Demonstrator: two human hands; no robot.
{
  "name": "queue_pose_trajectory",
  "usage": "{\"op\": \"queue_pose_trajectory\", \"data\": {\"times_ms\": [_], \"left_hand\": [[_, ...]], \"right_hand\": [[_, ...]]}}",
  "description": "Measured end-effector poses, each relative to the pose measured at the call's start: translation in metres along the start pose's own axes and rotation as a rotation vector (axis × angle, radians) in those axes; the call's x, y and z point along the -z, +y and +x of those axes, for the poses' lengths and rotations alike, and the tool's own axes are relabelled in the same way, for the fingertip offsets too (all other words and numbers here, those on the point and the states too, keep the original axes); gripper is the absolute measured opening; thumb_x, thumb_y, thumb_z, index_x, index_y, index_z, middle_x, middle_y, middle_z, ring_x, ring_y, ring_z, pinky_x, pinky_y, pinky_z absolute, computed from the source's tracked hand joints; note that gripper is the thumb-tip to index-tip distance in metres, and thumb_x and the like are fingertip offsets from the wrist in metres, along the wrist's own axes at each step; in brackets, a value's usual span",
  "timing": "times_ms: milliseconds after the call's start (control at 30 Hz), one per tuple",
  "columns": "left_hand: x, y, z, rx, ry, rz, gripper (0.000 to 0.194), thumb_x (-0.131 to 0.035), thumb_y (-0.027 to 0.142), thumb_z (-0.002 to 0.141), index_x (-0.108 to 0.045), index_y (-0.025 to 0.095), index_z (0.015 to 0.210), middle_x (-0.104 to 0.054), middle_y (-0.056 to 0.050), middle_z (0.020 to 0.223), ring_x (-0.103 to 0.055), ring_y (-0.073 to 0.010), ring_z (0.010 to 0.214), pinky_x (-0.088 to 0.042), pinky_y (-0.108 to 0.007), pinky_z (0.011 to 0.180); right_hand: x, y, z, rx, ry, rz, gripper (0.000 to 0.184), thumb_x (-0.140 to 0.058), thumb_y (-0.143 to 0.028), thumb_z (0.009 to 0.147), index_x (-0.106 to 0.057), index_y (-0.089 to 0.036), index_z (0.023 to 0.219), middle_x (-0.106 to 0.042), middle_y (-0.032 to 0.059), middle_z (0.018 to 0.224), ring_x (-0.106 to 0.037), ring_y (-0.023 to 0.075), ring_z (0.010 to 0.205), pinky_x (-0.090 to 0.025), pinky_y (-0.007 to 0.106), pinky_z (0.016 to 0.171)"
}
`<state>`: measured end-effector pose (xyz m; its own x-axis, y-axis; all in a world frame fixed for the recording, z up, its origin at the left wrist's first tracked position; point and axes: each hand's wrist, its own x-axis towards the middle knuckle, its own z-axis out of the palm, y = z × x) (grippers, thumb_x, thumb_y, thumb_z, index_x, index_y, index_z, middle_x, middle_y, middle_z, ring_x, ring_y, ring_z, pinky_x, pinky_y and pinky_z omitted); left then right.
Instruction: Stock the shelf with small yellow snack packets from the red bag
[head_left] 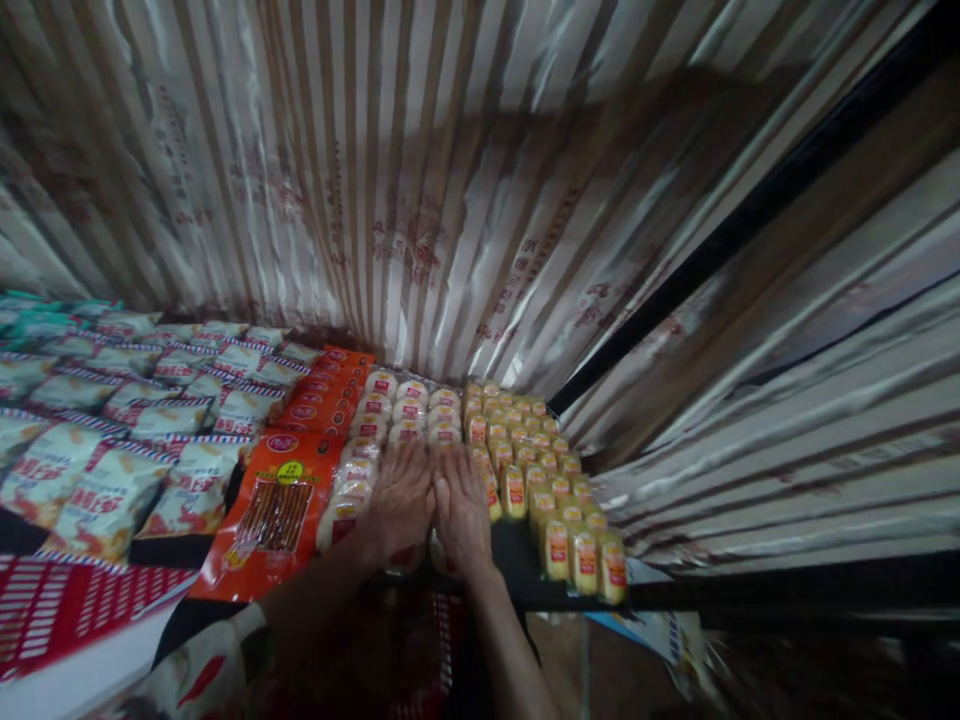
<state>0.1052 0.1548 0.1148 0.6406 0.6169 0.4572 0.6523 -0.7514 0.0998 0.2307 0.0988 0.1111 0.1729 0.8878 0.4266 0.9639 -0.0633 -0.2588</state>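
Note:
My left hand [403, 498] and my right hand [462, 508] lie side by side, palms down and fingers stretched forward. Both rest on rows of round, white, plastic-wrapped cakes [411, 392] with red labels. The cakes under my palms are mostly hidden. Close to my right hand's fingers stand small yellow wrapped cakes [514, 490] with red labels, packed in rows. Left of my left hand lie orange snack packets [279, 500], the front one with brown sticks showing through its window.
Several pale snack bags [105, 495] fill the shelf's left side, with green packets [37, 318] behind. A striped plastic curtain [427, 170] hangs at the back, crossed by a dark slanting pole [720, 230]. A red basket [45, 610] sits below at left. The dark shelf [517, 560] shows in front.

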Motion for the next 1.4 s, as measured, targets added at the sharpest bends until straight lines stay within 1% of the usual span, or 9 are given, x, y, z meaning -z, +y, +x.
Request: {"op": "queue_pose_trajectory", "data": {"times_ms": [133, 333, 433, 567, 833, 1000, 1200, 1333, 1400], "left_hand": [[-0.009, 0.011, -0.002, -0.010, -0.015, 0.016, 0.050, -0.038, 0.037, 0.095, -0.048, 0.019, 0.141, -0.050, -0.011, 0.146, -0.040, -0.0275, 0.140, -0.022, -0.052, 0.117], [0.003, 0.012, -0.003, 0.023, -0.023, 0.027, 0.050, -0.039, 0.037, 0.095, -0.048, 0.021, 0.142, -0.046, -0.013, 0.149, -0.037, -0.0276, 0.142, -0.024, -0.052, 0.116], [0.004, 0.010, -0.014, 0.021, -0.049, 0.027, 0.049, -0.040, 0.039, 0.095, -0.051, 0.020, 0.139, -0.044, -0.013, 0.150, -0.036, -0.0281, 0.142, -0.023, -0.051, 0.117], [-0.002, 0.010, -0.022, 0.030, -0.073, 0.022, 0.049, -0.039, 0.038, 0.096, -0.050, 0.021, 0.140, -0.045, -0.012, 0.150, -0.036, -0.0274, 0.142, -0.023, -0.051, 0.117], [-0.001, 0.014, -0.036, 0.009, 0.041, 0.005, 0.046, -0.038, 0.036, 0.097, -0.052, 0.023, 0.138, -0.047, -0.012, 0.149, -0.038, -0.0275, 0.141, -0.026, -0.052, 0.116], [0.010, 0.016, -0.041, 0.025, 0.065, -0.006, 0.048, -0.041, 0.036, 0.095, -0.048, 0.024, 0.141, -0.046, -0.012, 0.149, -0.037, -0.0280, 0.142, -0.029, -0.051, 0.115], [0.017, 0.013, -0.046, 0.051, 0.059, -0.003, 0.045, -0.041, 0.037, 0.096, -0.054, 0.023, 0.136, -0.048, -0.013, 0.147, -0.038, -0.0270, 0.141, -0.027, -0.052, 0.117], [0.016, 0.012, -0.053, 0.073, 0.087, -0.023, 0.043, -0.042, 0.034, 0.096, -0.055, 0.023, 0.135, -0.047, -0.011, 0.148, -0.034, -0.0258, 0.144, -0.022, -0.052, 0.119], [0.017, 0.012, -0.057, 0.077, 0.068, -0.023, 0.045, -0.043, 0.034, 0.095, -0.052, 0.023, 0.138, -0.047, -0.010, 0.149, -0.033, -0.0263, 0.144, -0.022, -0.052, 0.119]], "right_hand": [[-0.004, 0.007, -0.008, -0.021, -0.003, 0.006, 0.050, -0.029, -0.029, 0.100, -0.043, -0.008, 0.144, -0.040, 0.0144, 0.152, -0.023, 0.0233, 0.147, -0.030, 0.050, 0.116], [-0.007, -0.001, -0.012, -0.051, 0.088, 0.069, 0.053, -0.024, -0.032, 0.101, -0.044, -0.007, 0.143, -0.039, 0.0142, 0.153, -0.023, 0.0222, 0.147, -0.029, 0.047, 0.117], [-0.014, -0.008, -0.023, -0.012, 0.113, 0.079, 0.052, -0.025, -0.031, 0.101, -0.045, -0.008, 0.142, -0.041, 0.0144, 0.151, -0.026, 0.0214, 0.146, -0.032, 0.045, 0.115], [-0.019, -0.012, -0.030, -0.025, 0.078, 0.056, 0.053, -0.023, -0.033, 0.101, -0.050, -0.007, 0.139, -0.047, 0.0154, 0.147, -0.033, 0.0225, 0.143, -0.035, 0.045, 0.113], [-0.005, -0.025, -0.041, -0.111, 0.043, 0.002, 0.055, -0.019, -0.032, 0.101, -0.049, -0.006, 0.140, -0.044, 0.0164, 0.149, -0.032, 0.0241, 0.144, -0.031, 0.046, 0.114], [0.004, -0.031, -0.042, -0.137, 0.007, -0.027, 0.053, -0.020, -0.032, 0.102, -0.044, -0.010, 0.144, -0.040, 0.0148, 0.152, -0.027, 0.0220, 0.146, -0.030, 0.044, 0.115], [0.003, -0.038, -0.042, -0.211, -0.032, -0.078, 0.054, -0.023, -0.037, 0.101, -0.043, -0.014, 0.145, -0.036, 0.0129, 0.155, -0.023, 0.0262, 0.147, -0.027, 0.046, 0.115], [-0.001, -0.042, -0.046, -0.203, 0.028, -0.061, 0.053, -0.023, -0.038, 0.101, -0.044, -0.016, 0.145, -0.036, 0.0114, 0.155, -0.020, 0.0253, 0.148, -0.026, 0.046, 0.115], [-0.004, -0.043, -0.049, -0.181, 0.041, -0.055, 0.053, -0.024, -0.036, 0.101, -0.046, -0.015, 0.143, -0.037, 0.0124, 0.155, -0.021, 0.0257, 0.148, -0.026, 0.047, 0.115]]}}
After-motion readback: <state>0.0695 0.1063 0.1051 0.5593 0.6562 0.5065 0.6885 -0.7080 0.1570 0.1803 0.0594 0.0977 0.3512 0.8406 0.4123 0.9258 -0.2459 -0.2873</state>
